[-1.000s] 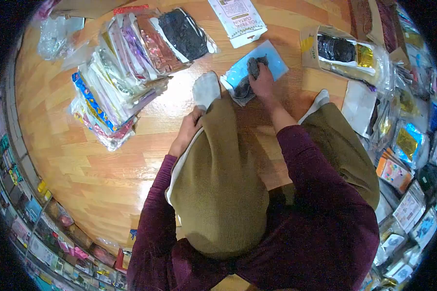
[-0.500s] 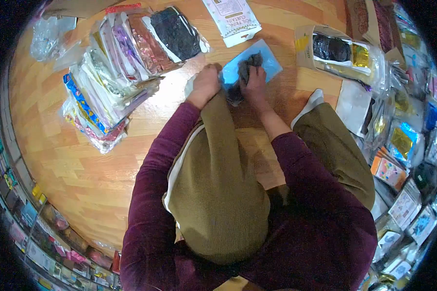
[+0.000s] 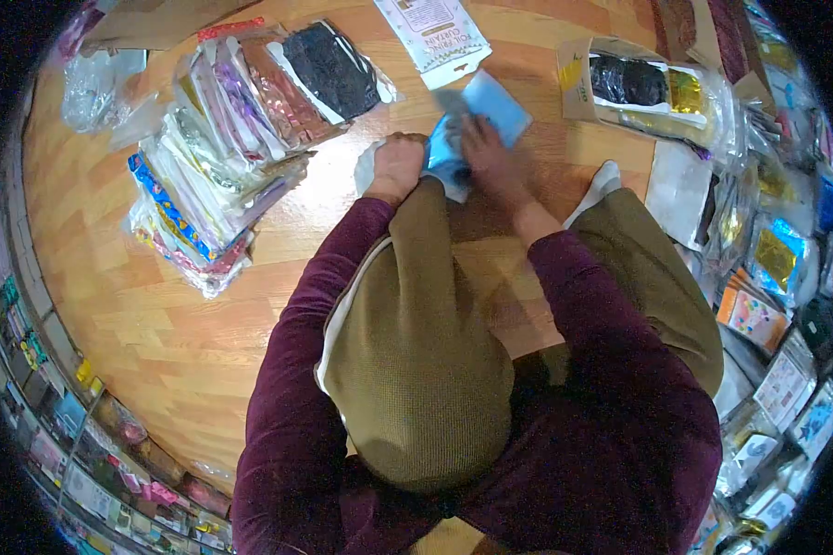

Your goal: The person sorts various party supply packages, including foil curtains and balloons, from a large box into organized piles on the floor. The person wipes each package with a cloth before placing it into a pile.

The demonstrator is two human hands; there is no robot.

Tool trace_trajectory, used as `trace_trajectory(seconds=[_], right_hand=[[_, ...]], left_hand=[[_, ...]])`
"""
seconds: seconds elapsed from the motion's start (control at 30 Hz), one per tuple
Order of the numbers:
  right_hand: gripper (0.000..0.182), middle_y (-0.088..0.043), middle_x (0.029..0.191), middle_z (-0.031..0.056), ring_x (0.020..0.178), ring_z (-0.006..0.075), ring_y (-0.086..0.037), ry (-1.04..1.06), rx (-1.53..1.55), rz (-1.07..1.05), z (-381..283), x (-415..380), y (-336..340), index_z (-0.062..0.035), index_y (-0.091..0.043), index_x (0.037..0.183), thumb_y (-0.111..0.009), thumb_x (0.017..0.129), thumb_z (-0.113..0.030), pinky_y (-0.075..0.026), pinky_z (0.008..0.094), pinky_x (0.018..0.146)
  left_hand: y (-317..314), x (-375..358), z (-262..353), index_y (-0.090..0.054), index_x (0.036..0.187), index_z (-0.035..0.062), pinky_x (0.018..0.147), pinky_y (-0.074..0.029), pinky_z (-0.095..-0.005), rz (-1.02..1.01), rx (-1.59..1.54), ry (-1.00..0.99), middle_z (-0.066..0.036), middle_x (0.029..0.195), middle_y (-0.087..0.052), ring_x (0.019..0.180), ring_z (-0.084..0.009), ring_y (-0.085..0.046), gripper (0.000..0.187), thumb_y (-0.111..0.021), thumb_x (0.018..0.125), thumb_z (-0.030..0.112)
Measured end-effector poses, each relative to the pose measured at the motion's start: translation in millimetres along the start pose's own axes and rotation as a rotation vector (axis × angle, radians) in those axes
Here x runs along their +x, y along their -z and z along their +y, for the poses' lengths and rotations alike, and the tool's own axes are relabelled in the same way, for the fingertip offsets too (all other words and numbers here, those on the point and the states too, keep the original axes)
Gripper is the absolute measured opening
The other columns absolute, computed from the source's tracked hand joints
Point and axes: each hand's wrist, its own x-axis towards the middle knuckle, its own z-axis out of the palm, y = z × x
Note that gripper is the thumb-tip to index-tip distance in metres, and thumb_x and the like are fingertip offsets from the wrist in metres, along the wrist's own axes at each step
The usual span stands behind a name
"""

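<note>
A shiny blue packet lies on the wooden floor in front of my knee. My right hand, smeared by motion, is over its middle with a dark grey cloth bunched under the fingers and trailing past the packet's upper left edge. At the packet's left side, my left hand is closed, knuckles up, beside the trouser leg and over my foot. What its fingers hold, if anything, is hidden. Just beyond the packet lies a white card sleeve printed "foil fringe curtain".
Stacked plastic-wrapped packets lie to the left. An open carton holding black and gold packets stands at the right. Many more packets cover the floor along the right side, and filled shelves line the lower left.
My right hand has shifted slightly down, and the grey cloth now reaches toward the upper left rather than bunching above the fingers. My left hand stays by the packet's left side.
</note>
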Motion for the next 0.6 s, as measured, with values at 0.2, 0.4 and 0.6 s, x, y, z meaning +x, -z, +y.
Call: trace_trajectory(seconds=[0.2,0.4,0.6], right_hand=[[0.033,-0.033,0.131,0.0169,0.117,0.0366,-0.034,-0.295,-0.029,0.021,71,13,-8,0.0030,-0.050,0.108,-0.038,0.079,-0.005,-0.029,0.0423,0.099],[0.033,-0.035,0.127,0.0235,0.116,0.0379,-0.035,-0.148,0.426,0.321,30,15,-10,0.0028,-0.042,0.115,-0.036,0.084,-0.006,-0.032,0.0405,0.097],[0.041,-0.033,0.131,0.0176,0.122,0.0330,-0.032,0.306,0.256,0.037,-26,-31,-36,0.0022,-0.043,0.116,-0.043,0.077,-0.008,-0.029,0.0442,0.099]], left_hand=[[-4,1,-4,-0.061,0.089,0.0084,0.068,-0.050,-0.0350,-0.046,0.034,-0.027,-0.012,0.087,-0.062,0.084,-0.0265,-0.059,0.019,-0.049,0.074,0.009],[11,-1,1,-0.060,0.090,0.0066,0.067,-0.050,-0.0353,-0.121,-0.039,0.007,-0.012,0.087,-0.061,0.084,-0.0268,-0.059,0.019,-0.048,0.075,0.010],[1,-2,-2,-0.059,0.091,0.0065,0.068,-0.050,-0.0360,0.053,0.049,0.000,-0.011,0.087,-0.061,0.087,-0.0260,-0.057,0.020,-0.047,0.075,0.010]])
